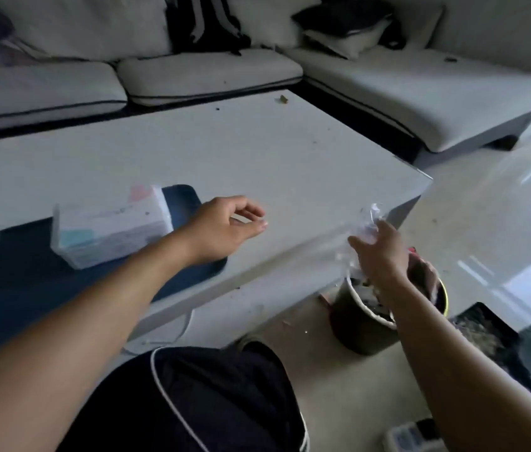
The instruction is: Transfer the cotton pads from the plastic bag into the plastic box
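A clear plastic box [111, 226] filled with white cotton pads stands on a dark blue tray [16, 272] at the left of the white table [257, 151]. My left hand [225, 226] hovers over the table just right of the box, its fingers loosely curled and holding nothing. Off the table's right corner, my right hand [378, 252] holds a crumpled clear plastic bag [362, 230] above a waste bin [371, 314]. How the fingers close on the bag is partly blurred.
The bin holds rubbish and stands on the floor beside the table corner. A pale sofa [192, 73] wraps round the back and right. A dark box [486, 327] lies on the floor at the right, a remote [417, 432] near my knee.
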{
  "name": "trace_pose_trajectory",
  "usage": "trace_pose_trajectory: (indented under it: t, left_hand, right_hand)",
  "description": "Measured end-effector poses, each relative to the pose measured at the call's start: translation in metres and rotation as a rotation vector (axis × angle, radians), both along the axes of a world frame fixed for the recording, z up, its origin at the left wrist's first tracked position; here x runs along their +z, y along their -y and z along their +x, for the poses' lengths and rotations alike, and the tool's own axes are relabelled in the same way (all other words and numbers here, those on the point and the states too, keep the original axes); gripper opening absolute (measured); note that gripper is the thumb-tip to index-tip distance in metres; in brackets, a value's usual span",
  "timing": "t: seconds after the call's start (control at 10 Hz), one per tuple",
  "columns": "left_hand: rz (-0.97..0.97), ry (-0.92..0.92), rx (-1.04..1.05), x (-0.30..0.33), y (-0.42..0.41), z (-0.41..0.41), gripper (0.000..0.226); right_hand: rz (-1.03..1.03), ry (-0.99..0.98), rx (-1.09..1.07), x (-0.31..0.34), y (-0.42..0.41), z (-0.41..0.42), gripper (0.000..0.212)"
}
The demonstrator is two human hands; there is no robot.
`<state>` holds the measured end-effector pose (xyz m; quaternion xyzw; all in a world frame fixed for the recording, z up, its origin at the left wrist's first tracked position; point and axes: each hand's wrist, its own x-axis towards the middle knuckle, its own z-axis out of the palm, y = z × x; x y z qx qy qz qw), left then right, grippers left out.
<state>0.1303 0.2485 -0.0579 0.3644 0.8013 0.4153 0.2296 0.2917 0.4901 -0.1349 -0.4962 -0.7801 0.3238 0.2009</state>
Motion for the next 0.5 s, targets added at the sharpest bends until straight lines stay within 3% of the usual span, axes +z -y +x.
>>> trace_pose_trajectory:
  t: [0.1, 0.2, 0.3, 0.4, 0.5]
  left_hand:
    - [-0.04, -0.029, -0.034, -0.016, -0.006, 0.002, 0.012]
    - [-0.122, -0.108, -0.062, -0.023, -0.006, 0.006, 0.016]
    - [-0.175, -0.188, -0.065, -0.026, -0.007, 0.01, 0.019]
    - [-0.183, -0.198, -0.087, -0.028, -0.01, 0.013, 0.02]
    - [-0.159, -0.201, -0.079, -0.028, -0.011, 0.014, 0.02]
  right_hand:
    - [0.398, 0.337, -0.097, -0.027, -0.032, 0.04, 0.041]
    - [0.289, 0.527, 0.048, -0.047, -0.051, 0.047, 0.044]
    - [-0.005, 0.675, 0.309, -0.07, -0.054, 0.043, 0.065]
    - [-0.075, 0.53, 0.343, -0.08, -0.054, 0.042, 0.06]
    - [0.108, 0.459, 0.225, -0.065, -0.052, 0.031, 0.047]
